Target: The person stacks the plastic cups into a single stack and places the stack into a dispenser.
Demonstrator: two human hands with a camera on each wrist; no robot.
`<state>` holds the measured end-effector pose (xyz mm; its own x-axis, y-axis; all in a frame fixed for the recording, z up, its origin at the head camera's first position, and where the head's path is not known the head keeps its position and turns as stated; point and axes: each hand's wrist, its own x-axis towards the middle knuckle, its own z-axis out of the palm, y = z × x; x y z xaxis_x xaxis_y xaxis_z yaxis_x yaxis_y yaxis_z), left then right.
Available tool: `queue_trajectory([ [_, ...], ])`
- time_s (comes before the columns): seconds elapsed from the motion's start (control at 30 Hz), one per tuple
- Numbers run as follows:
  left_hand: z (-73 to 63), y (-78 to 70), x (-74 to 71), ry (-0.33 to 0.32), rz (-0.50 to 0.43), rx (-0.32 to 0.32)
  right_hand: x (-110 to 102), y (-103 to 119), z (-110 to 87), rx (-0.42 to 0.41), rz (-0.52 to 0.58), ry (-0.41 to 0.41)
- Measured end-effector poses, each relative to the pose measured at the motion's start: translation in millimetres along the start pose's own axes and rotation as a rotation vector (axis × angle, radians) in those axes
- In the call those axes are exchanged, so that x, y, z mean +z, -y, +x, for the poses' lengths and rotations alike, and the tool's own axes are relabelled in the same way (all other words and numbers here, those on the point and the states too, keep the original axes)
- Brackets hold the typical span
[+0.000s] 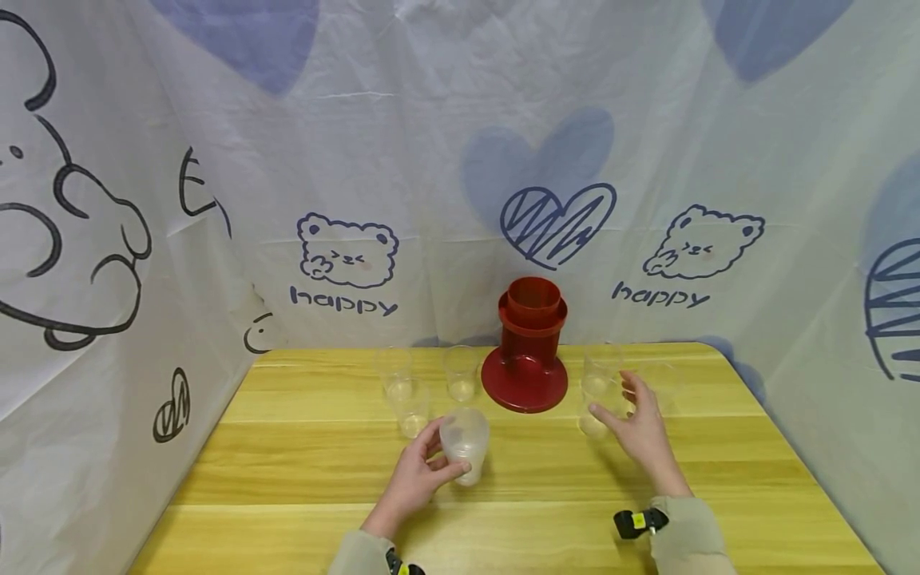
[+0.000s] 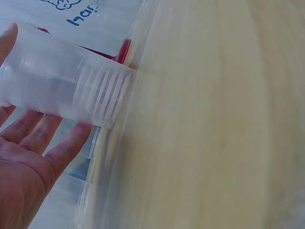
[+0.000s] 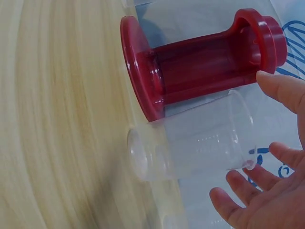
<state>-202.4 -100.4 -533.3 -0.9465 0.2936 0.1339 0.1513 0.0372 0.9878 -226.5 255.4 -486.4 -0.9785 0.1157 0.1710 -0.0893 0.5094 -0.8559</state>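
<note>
My left hand (image 1: 417,481) grips a stack of nested clear plastic cups (image 1: 465,439), thumb on the near side and fingers round the left. Several base rings show on the stack (image 2: 102,98) in the left wrist view. At the right, my right hand (image 1: 643,430) is beside the rim of an upright clear plastic cup (image 3: 205,138), its thumb and fingers spread apart. Whether a fingertip touches that rim I cannot tell. Between and beyond the hands stands a red cup dispenser-like stand (image 1: 530,339) with a round base and an open-sided column.
More clear cups stand upright left of the red stand, including one cup (image 1: 461,383) near its base and another cup (image 1: 413,419) by the left hand. Behind the right hand are further faint cups. A printed white cloth (image 1: 431,200) hangs along the wooden table's (image 1: 302,463) back edge.
</note>
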Motion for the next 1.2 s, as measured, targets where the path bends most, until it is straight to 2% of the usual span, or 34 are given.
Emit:
queue_trajectory([
  [0.37, 0.7, -1.9, 0.1, 0.005, 0.020, -0.004, 1, -6, 3.1, 0.065, 0.020, 0.042],
  [0.63, -5.1, -26.0, 1.7, 0.015, 0.011, -0.001, 3, -8, 4.9, 0.113, 0.039, 0.064],
  [0.77, -6.7, -30.0, 1.9, 0.014, 0.005, 0.000, 4, -8, 5.5, 0.138, 0.064, 0.060],
  [0.93, -4.9, -25.3, 1.9, 0.013, 0.006, -0.008, 4, -8, 5.0, 0.172, 0.085, 0.062],
  [1.2, 0.2, -2.1, 0.3, 0.001, 0.014, -0.014, 4, -9, 4.0, 0.180, 0.097, 0.069],
])
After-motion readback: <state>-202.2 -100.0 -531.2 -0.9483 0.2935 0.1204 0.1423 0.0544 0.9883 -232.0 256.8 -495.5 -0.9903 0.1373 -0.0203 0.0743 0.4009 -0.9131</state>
